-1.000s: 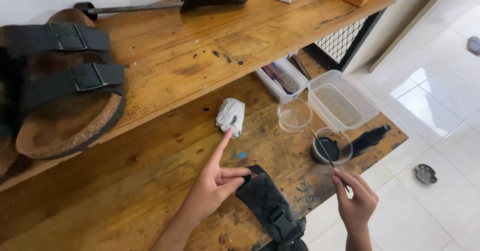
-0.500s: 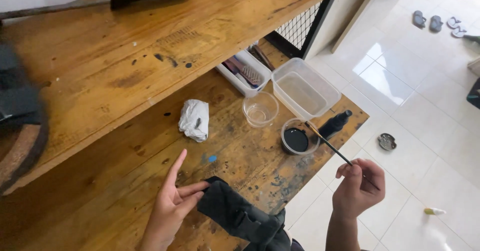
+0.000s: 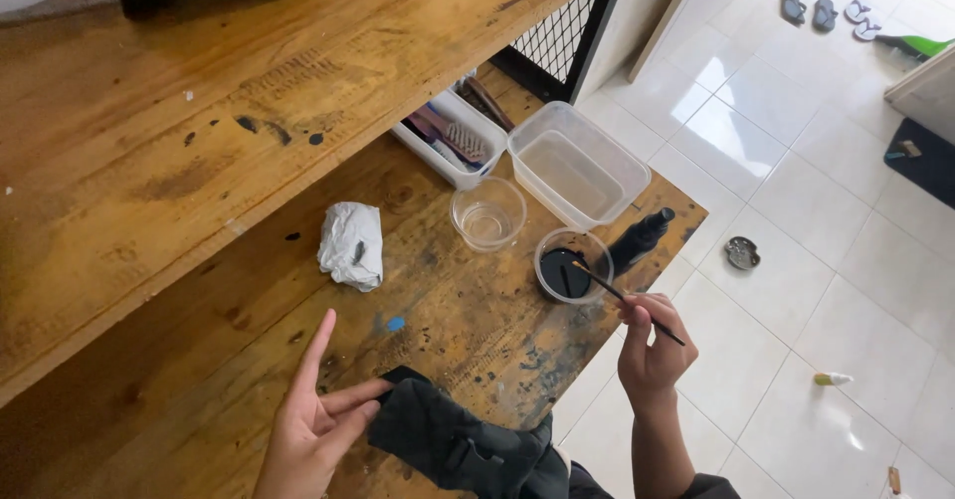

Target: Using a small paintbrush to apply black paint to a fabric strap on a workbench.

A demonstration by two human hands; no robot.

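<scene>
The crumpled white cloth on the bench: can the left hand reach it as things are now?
Probably yes. The left hand pins the black strap, its forefinger pointing towards the crumpled white cloth. Only bare bench lies between them.

A crumpled cloth (image 3: 351,244) is set left of two cups (image 3: 487,213), with a tub (image 3: 577,166) behind and a bottle (image 3: 640,240) laid right.

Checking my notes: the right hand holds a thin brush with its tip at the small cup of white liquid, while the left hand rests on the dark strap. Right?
Not quite. In the head view the cup holds black liquid. The right hand does hold the brush, and the left hand touches the dark strap.
</scene>
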